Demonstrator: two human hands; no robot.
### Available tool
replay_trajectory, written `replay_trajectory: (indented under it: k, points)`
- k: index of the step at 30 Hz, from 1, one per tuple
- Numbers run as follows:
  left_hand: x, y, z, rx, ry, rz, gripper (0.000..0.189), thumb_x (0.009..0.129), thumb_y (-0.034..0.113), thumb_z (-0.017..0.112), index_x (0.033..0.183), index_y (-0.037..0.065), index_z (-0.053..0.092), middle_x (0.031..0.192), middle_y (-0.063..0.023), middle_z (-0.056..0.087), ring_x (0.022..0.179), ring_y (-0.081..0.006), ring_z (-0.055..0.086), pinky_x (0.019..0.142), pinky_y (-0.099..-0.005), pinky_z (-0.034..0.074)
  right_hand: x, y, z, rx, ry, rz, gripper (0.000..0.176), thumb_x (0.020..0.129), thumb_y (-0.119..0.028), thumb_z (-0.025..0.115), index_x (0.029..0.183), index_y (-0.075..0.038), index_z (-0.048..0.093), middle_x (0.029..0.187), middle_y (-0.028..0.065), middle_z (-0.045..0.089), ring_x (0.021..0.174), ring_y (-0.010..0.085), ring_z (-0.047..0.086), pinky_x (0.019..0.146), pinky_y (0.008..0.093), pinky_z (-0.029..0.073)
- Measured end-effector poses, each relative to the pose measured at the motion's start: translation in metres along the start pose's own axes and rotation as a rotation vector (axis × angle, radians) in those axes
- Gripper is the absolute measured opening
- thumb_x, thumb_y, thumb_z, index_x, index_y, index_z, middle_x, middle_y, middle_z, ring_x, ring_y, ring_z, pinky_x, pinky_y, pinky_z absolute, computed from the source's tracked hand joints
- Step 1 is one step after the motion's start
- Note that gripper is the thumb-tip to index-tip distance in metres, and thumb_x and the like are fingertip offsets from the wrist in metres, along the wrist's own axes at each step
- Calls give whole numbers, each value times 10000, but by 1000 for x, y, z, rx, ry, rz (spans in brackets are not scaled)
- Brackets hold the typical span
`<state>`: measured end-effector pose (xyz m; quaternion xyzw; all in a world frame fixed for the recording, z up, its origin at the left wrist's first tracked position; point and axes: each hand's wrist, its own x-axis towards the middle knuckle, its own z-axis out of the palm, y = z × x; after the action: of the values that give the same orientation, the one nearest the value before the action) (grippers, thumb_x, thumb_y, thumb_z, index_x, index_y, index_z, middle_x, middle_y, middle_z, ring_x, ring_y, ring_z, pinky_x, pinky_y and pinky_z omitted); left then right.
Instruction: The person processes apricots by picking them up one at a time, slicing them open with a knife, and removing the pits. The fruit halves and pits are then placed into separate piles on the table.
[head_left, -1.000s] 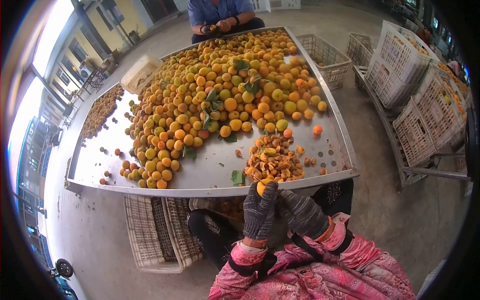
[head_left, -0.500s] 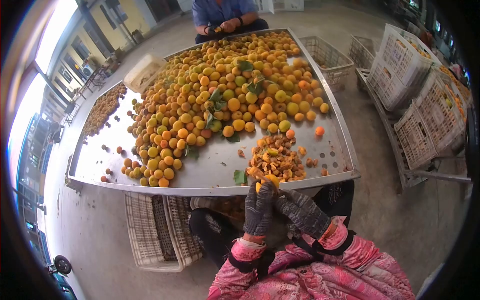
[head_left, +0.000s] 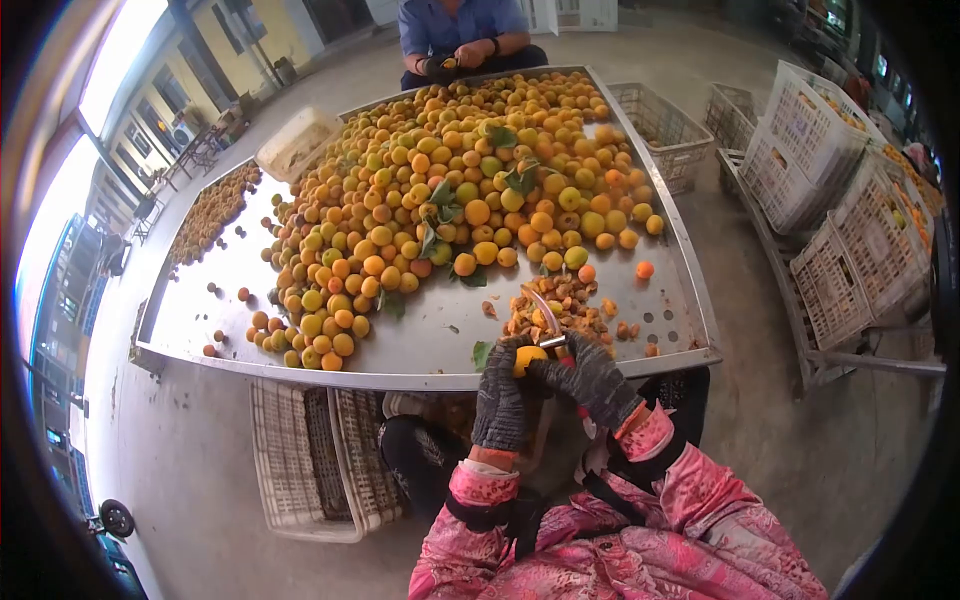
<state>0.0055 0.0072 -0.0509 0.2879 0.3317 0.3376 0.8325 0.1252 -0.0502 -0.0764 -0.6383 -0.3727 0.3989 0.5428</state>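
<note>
The left hand (head_left: 498, 408), in a dark grey knitted glove, grips 1 round yellow-orange fruit (head_left: 530, 360) just above the near rim of the grey metal surface (head_left: 432, 348). The right hand (head_left: 598, 385), gloved alike, grips 1 tool with a curved metal blade (head_left: 543, 308) and a red handle; its fingers are also close against the fruit. This 2-handed hold probably steadies the fruit while leaving the blade free, angled away from the body. Its place beside the orange-brown pile of cut pieces (head_left: 578, 296) likely spares reaching, and the raised rim would stop round fruit rolling off.

By count, there are 2 gloved hands, 1 held fruit, 1 tool and 1 pile of cut pieces. The large heap of whole yellow-orange fruit (head_left: 400, 225) is too dense to count, as are the small brown pieces (head_left: 212, 215) at the far left. 2 redder fruits (head_left: 645, 270) lie right of the heap. 1 off-white plastic tub (head_left: 296, 146) leans on the far left edge. Across the surface sits 1 co-worker (head_left: 457, 28), whose 2 hands meet around something too small to tell.
</note>
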Motion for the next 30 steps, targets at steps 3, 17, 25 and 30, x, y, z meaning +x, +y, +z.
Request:
replay_trajectory:
  k: [3,17,25,30]
  points:
    - [-4,-3,-6,-55,49,-9,359,919,325,435,1084,24,540,1006,-85,570,898,-183,566,792,-300,485,-6,6,8,-11,10,1,467,751,-335,706,1056,-8,574,891,105,621,776,144,577,687,300,481]
    - [-18,-11,-41,710,-78,410,302,929,186,436,1147,-12,502,1072,-120,560,979,-180,533,860,-295,429,-13,-24,18,500,-94,299,287,805,-270,659,976,-45,611,726,32,617,505,68,516,415,190,384]
    - [-42,0,-73,853,180,323,391,842,122,601,1190,-3,473,1091,-87,560,976,-189,546,857,-292,439,-13,1,16,515,-111,354,259,820,-247,642,929,-17,591,631,34,573,383,121,499,341,254,400]
    - [-58,15,-59,1225,163,545,491,857,146,594,1282,2,394,1168,-98,532,1053,-197,517,896,-293,417,-16,1,22,673,-56,434,218,857,-258,568,904,-47,591,583,21,526,356,128,475,313,254,365]
